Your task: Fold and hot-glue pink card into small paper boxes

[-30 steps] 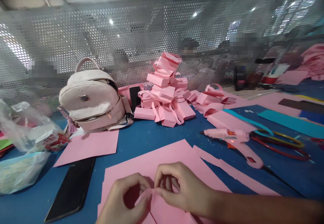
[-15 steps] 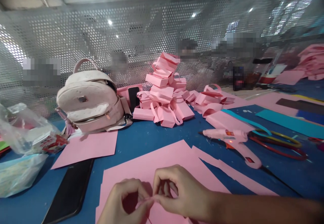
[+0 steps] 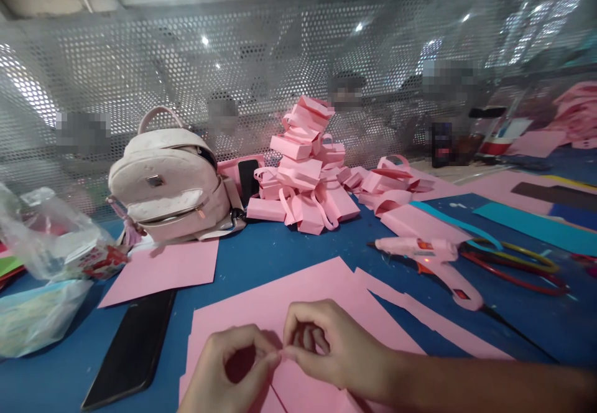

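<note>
Pink paper sheets [image 3: 326, 285] lie on the blue table in front of me, with both of my hands over them. My left hand [image 3: 236, 363] pinches a bit of pink paper between thumb and forefinger. My right hand [image 3: 333, 344] is closed in a pinch on the same paper, its fingertips touching those of the left. The pinched edge is mostly hidden by the fingers. Below the hands, a folded piece of pink paper [image 3: 291, 394] shows a dark crease. Right of the sheets lie narrow pink paper strips [image 3: 433, 313].
A pink glue gun [image 3: 426, 254] rests at the right beside scissors-like red and yellow loops [image 3: 527, 270]. Folded pink paper bags [image 3: 303, 170] are piled at the back. Leftward are a white backpack [image 3: 170, 183], a black phone [image 3: 133, 351] and plastic bags [image 3: 41, 320].
Both hands have shifted up very slightly, still pinching the paper with fingertips together. The whole view has moved a little; the other things on the table stay put.
</note>
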`<state>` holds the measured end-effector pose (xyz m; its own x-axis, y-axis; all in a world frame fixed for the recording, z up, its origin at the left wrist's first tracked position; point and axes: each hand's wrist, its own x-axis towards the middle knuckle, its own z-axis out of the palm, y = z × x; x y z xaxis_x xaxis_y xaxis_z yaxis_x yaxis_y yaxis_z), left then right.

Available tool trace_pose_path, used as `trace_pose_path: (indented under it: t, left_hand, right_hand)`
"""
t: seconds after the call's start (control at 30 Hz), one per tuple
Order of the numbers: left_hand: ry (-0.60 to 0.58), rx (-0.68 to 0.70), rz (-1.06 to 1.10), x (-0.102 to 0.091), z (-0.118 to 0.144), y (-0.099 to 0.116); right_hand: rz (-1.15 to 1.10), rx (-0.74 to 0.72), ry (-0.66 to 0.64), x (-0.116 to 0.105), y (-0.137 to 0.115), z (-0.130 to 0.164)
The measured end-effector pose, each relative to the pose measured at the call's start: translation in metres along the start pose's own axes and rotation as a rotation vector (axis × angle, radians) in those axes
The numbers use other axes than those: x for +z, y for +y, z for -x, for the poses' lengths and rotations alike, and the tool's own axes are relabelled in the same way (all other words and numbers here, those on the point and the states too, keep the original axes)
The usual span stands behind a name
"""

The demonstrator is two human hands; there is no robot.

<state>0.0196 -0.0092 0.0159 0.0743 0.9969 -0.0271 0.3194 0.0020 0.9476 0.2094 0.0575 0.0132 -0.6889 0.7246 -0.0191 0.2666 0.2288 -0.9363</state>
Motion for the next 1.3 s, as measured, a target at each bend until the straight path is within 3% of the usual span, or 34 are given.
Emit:
trace_pose_path:
  t: [0.47,1.0,1.3]
  left_hand:
    - [-0.024,0.006,0.044,-0.001,0.002,0.001]
    - [0.028,0.055,0.115,0.002,-0.002,-0.008]
    - [-0.008,0.120,0.017,-0.004,-0.004,-0.013]
  right_hand:
    - [-0.016,-0.003,-0.014,-0.001,0.004,0.000]
    - [-0.060,0.010,-0.003,0.000,0.007,-0.002]
    - [-0.097,-0.001,-0.011,0.000,0.012,-0.004]
